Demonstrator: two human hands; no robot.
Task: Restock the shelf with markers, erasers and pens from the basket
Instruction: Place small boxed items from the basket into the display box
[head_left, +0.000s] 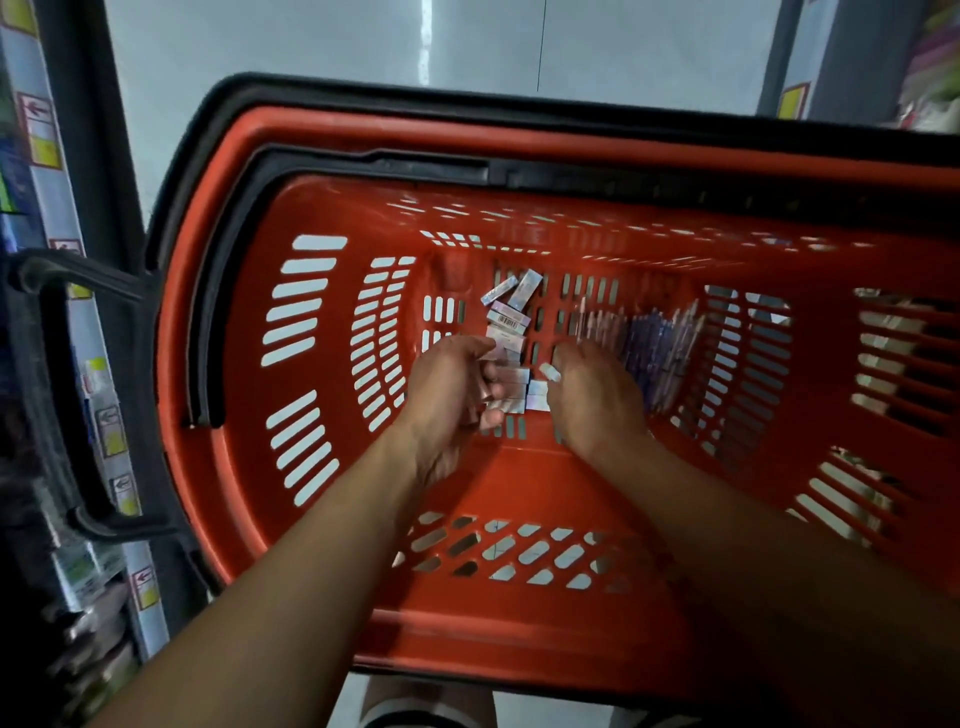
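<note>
A red basket (519, 644) with slotted walls fills most of the frame, its black handle (67, 395) sticking out at the left edge. Both forearms reach down into it from the bottom of the frame. On the basket floor, at centre, lies a loose pile of small boxed erasers (506, 317), one showing a barcode. The left hand (452, 395) has its fingers curled around several of these erasers, gripping them. Just to its right, the right hand (597, 395) pinches one small white eraser (548, 371) between thumb and finger. Right of centre, a row of pens (660, 343) lies side by side, blurred. A shelf (104, 467) with price tags runs down the left edge of the frame
</note>
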